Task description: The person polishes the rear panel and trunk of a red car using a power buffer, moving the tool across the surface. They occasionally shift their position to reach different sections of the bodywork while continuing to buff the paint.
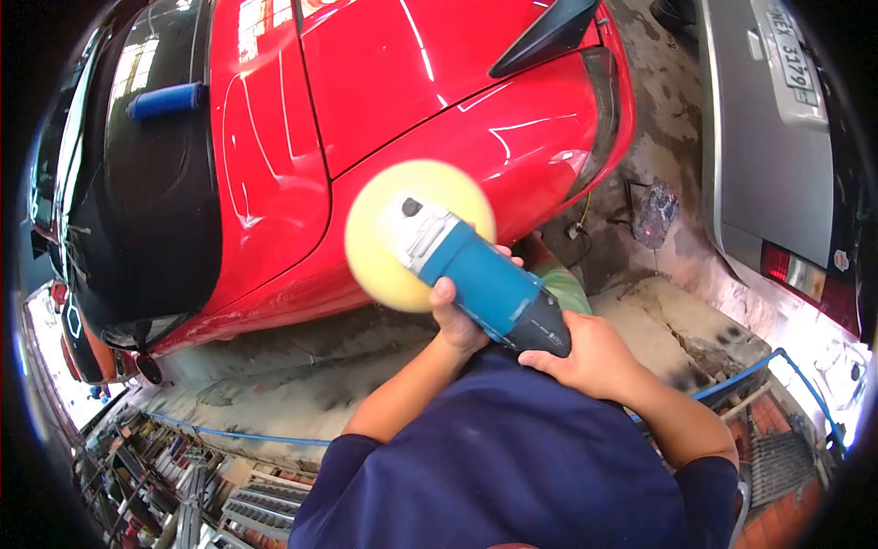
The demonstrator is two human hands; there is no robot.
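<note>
A stained concrete floor [302, 366] runs under a red car [412, 82], with a grey car [759, 137] at far right; I see the blue polisher [485, 284] near centre, its yellow pad [384, 247] against the red panel. My left hand [455, 325] is clenched round the polisher's body; my right hand [590, 352] grips its dark rear end.

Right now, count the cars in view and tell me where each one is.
2. The red car fills the upper left, under the polisher held by both hands. The silver car sits at the right edge. Others may be hidden.
</note>
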